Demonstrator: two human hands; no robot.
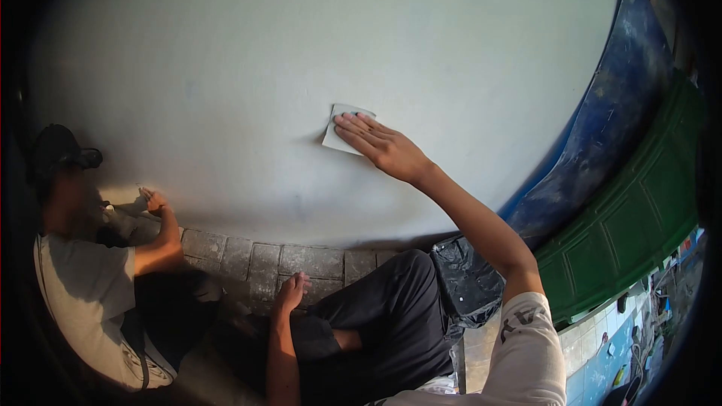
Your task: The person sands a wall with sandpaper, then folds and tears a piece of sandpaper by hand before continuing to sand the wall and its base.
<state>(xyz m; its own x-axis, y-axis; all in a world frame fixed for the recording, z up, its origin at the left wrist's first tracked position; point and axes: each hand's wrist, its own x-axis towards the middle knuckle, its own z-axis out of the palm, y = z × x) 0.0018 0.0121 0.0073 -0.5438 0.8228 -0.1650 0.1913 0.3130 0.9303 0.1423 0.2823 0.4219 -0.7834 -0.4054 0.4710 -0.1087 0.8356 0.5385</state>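
A pale sheet (340, 139), which looks like sandpaper or paper, lies against the light painted wall (226, 45). My right hand (383, 146) presses it there, fingers stretched out together and pointing left, the sheet's left and lower parts showing beyond them. Lower down, my left hand (292, 291) is raised near my bent knee, away from the wall. Its fingers are partly curled and apart, and nothing shows in them.
At the left a co-worker (94, 271) in a dark cap crouches, one hand (156, 201) at the wall's base. Grey paving blocks (312, 262) run along the wall. A black plastic bag (470, 278), a blue sheet (609, 120) and a green panel (617, 218) stand right.
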